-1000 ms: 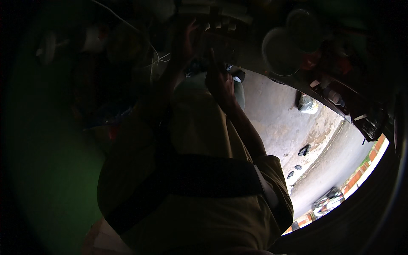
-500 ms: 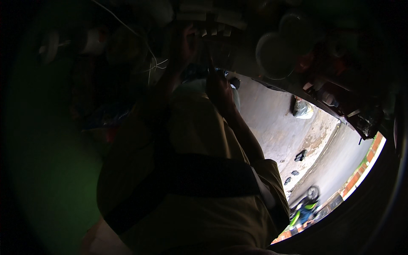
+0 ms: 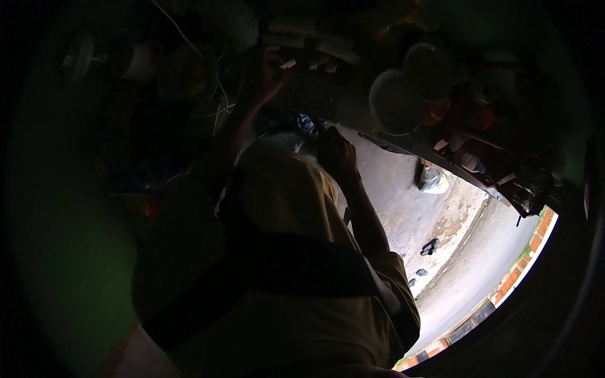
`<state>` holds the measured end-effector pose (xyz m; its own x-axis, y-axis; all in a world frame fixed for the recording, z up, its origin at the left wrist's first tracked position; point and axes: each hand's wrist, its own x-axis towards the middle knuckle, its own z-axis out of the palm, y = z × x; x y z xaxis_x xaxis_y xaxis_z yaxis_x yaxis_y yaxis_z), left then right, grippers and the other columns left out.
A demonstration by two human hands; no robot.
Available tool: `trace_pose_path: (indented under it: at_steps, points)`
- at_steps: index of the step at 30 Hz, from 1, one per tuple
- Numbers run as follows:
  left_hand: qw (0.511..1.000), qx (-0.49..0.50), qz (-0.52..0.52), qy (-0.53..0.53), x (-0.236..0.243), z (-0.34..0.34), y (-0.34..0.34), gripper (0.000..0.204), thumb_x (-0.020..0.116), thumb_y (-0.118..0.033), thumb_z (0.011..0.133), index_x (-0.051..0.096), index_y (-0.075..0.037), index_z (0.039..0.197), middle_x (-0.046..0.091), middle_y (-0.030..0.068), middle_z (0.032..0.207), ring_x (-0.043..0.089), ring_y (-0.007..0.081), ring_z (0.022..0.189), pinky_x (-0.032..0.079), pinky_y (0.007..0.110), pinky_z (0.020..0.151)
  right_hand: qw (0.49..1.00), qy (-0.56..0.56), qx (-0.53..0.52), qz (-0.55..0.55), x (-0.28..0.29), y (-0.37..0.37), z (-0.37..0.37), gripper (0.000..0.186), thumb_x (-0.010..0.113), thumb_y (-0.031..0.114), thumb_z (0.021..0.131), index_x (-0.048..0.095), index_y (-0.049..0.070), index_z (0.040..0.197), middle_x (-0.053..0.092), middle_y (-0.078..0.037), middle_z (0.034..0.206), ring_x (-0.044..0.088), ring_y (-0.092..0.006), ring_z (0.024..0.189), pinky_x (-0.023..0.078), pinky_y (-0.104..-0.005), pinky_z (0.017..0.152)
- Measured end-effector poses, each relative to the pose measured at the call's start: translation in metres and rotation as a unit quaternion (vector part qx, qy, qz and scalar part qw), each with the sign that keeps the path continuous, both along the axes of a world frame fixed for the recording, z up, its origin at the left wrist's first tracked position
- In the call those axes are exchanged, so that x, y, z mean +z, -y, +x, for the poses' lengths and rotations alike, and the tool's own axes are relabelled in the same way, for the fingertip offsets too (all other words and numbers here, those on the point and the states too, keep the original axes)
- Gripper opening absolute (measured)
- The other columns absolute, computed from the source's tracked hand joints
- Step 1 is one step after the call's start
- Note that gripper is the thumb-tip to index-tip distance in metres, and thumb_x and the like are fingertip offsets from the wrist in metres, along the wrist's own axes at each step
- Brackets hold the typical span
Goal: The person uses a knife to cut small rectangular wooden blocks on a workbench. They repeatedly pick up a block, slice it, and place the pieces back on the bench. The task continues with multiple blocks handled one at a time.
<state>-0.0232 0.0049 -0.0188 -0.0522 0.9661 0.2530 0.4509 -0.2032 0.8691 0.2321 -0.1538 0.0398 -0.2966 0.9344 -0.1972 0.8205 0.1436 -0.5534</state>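
In deep shadow, my left hand [image 3: 271, 79] reaches over a dark work surface [image 3: 309, 91]. Its fingers are dim, and I cannot tell how closed they are. Beside them lies a small pale piece [image 3: 288, 64], with a few similar pieces to its right. Larger pale blocks [image 3: 292, 26] sit behind these. My right hand [image 3: 339, 151] is closed near the surface's front edge, above my knees. A dark, slender thing [image 3: 321, 128] sticks out of it toward the surface; its kind is too dim to make out.
Two round, pale-rimmed containers [image 3: 398, 104] stand to the right. A white cord [image 3: 183, 34] hangs at the upper left. A dark rack with small items [image 3: 472, 160] is at the right. Beyond lie bright concrete ground [image 3: 391, 208], a plastic bag [image 3: 433, 179] and dark footwear [image 3: 430, 246].
The view has shifted slightly. My right hand has moved right and a little back toward me, away from the small pieces. A blurred green and blue motorbike outside has gone from view.
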Motion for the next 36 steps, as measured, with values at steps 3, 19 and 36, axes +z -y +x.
trace_pose_path:
  at_steps: [3,19,36]
  points:
    - [1.0,-0.008,-0.022,0.004,-0.007,-0.005,-0.009,0.056,0.077,0.0,0.079,0.057,-0.004,0.131,0.073,0.0123,0.1,0.072,0.0285,0.094,0.057,0.041,0.086,0.995,-0.038,0.012,0.09,-0.005,-0.021,-0.002,0.038,0.061,0.012,0.098,0.065,0.007,0.135,0.068,-0.022,0.111,0.071,-0.0395,0.097,0.059,-0.0518,0.082]
    - [0.99,-0.012,-0.015,-0.139,0.024,0.013,-0.015,0.034,0.078,-0.017,0.09,0.067,-0.001,0.118,0.072,0.0211,0.11,0.071,0.0365,0.107,0.056,0.047,0.092,0.942,-0.027,-0.098,0.321,-0.039,-0.107,-0.027,0.04,0.072,0.021,0.093,0.066,0.004,0.128,0.062,-0.024,0.133,0.055,-0.0449,0.126,0.042,-0.0558,0.113]
    - [0.892,-0.036,-0.344,0.289,0.061,0.004,-0.014,0.032,0.079,-0.029,0.094,0.071,-0.006,0.115,0.07,0.0091,0.115,0.071,0.0212,0.099,0.06,0.036,0.092,0.948,0.102,-0.056,0.298,-0.095,-0.133,-0.004,0.04,0.064,0.029,0.099,0.064,0.007,0.132,0.071,-0.017,0.119,0.067,-0.0297,0.111,0.046,-0.048,0.109]
